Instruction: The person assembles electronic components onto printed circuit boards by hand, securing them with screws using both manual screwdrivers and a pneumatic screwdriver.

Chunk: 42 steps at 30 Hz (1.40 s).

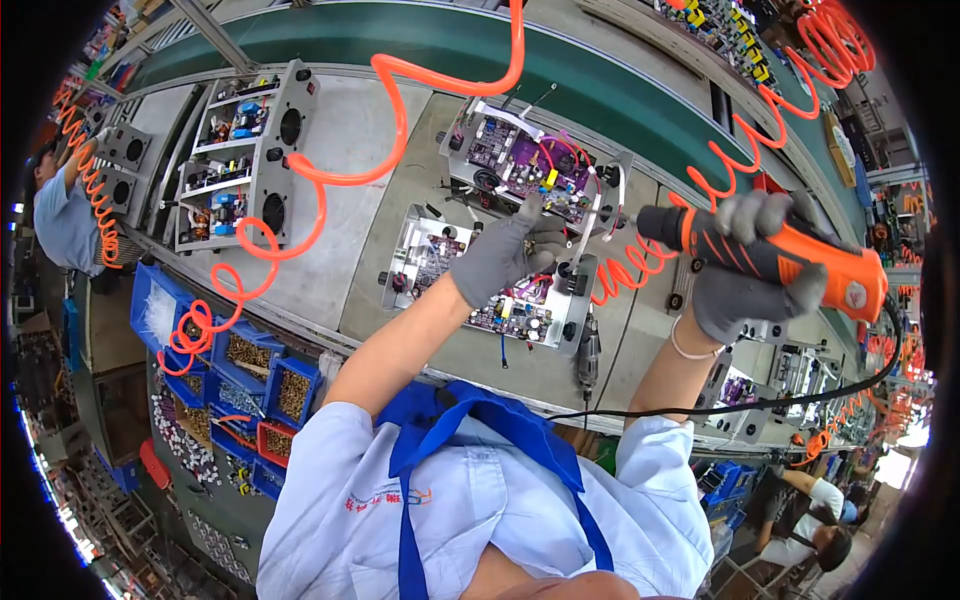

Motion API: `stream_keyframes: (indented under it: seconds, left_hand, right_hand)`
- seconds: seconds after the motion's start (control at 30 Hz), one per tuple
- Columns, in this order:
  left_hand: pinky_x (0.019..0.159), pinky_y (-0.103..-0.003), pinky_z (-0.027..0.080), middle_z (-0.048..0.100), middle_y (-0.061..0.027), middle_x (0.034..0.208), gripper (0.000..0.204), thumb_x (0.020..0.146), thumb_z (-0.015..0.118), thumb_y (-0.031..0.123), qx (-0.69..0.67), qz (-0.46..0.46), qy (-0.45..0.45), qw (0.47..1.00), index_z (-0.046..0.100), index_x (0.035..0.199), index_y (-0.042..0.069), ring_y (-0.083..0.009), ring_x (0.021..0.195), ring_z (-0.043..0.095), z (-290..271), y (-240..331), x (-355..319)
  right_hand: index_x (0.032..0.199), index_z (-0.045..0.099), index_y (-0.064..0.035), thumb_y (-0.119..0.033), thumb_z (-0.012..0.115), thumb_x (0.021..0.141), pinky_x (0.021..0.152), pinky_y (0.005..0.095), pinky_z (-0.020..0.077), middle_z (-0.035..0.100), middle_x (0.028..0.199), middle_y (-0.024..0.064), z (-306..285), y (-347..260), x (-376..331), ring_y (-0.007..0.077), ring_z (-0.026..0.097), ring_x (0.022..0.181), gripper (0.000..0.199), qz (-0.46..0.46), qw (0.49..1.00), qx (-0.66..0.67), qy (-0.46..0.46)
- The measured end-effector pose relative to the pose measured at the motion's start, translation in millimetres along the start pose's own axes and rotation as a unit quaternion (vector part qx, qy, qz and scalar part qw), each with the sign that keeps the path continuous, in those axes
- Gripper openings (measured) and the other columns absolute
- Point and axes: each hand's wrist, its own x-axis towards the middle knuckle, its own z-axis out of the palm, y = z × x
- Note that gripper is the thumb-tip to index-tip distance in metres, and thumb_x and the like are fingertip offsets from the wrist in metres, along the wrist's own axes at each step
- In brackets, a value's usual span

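My left hand (505, 252), in a grey glove, rests on a metal chassis (400, 262) that carries purple circuit boards, fingers pressed on its right part. My right hand (745, 275), also gloved, grips an orange and black electric screwdriver (790, 258) held sideways. Its black tip points left toward the chassis edge near my left fingers. A second chassis with purple boards (535, 160) lies just beyond the first.
A third open chassis (245, 150) lies at the far left of the bench. Blue bins of screws (265, 370) line the near left edge. Orange coiled air hoses (330, 170) hang across the bench. A green conveyor (480, 50) runs behind. Other people work at far left and lower right.
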Motion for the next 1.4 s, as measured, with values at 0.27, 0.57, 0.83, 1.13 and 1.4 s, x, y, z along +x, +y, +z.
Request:
stream_keyframes:
  seconds: [0.27, 0.57, 0.83, 1.13, 1.4]
  left_hand:
    - [0.086, -0.032, 0.054, 0.055, -0.0220, 0.118, 0.037, 0.093, 0.048, 0.012, -0.024, 0.051, -0.016, 0.998, 0.044, 0.123, -0.009, -0.0241, 0.101, 0.061, -22.8, -14.1, -4.9]
    - [0.076, -0.026, 0.057, 0.059, -0.0206, 0.115, 0.035, 0.095, 0.050, 0.015, 0.009, 0.029, 0.015, 0.999, 0.047, 0.122, -0.006, -0.0199, 0.094, 0.064, -18.1, -3.0, -14.3]
    - [0.084, -0.030, 0.055, 0.058, -0.0210, 0.116, 0.035, 0.095, 0.046, 0.013, 0.009, 0.032, 0.004, 0.999, 0.046, 0.124, -0.007, -0.0242, 0.099, 0.063, -8.7, -0.1, -17.2]
    - [0.064, -0.022, 0.051, 0.061, -0.0068, 0.094, 0.043, 0.096, 0.049, 0.030, 0.055, 0.017, 0.039, 0.998, 0.049, 0.123, -0.004, -0.0131, 0.077, 0.060, -6.4, 1.5, -34.2]
    - [0.061, -0.022, 0.045, 0.052, -0.0013, 0.082, 0.045, 0.096, 0.048, 0.022, 0.076, 0.076, -0.048, 0.993, 0.042, 0.129, -0.007, -0.0096, 0.072, 0.051, -12.7, 10.5, -81.8]
  right_hand:
    - [0.113, 0.051, 0.0034, -0.024, 0.065, 0.078, 0.063, 0.0353, 0.0504, 0.055, 0.079, 0.0095, -25.9, 63.2, 14.4, 0.0191, 0.057, 0.066, 0.046, 0.070, 0.984, -0.163, 0.005]
    - [0.114, 0.049, 0.0034, -0.027, 0.062, 0.080, 0.060, 0.0382, 0.0506, 0.053, 0.079, 0.0108, -42.3, 82.0, 17.5, 0.0206, 0.057, 0.065, 0.048, 0.066, 0.976, -0.209, -0.009]
    - [0.108, 0.054, 0.0042, -0.023, 0.064, 0.077, 0.060, 0.0322, 0.0518, 0.056, 0.076, 0.0100, -34.0, 81.0, 18.4, 0.0188, 0.059, 0.063, 0.043, 0.085, 0.979, -0.182, 0.016]
    - [0.100, 0.057, 0.0043, -0.014, 0.061, 0.081, 0.055, 0.0277, 0.0498, 0.059, 0.070, 0.0074, -22.7, 101.3, 45.6, 0.0141, 0.059, 0.058, 0.027, 0.131, 0.967, -0.218, -0.006]
    - [0.109, 0.054, 0.0044, -0.021, 0.062, 0.081, 0.057, 0.0329, 0.0511, 0.056, 0.077, 0.0085, -34.0, 90.9, 50.0, 0.0180, 0.058, 0.062, 0.039, 0.167, 0.963, -0.204, -0.054]
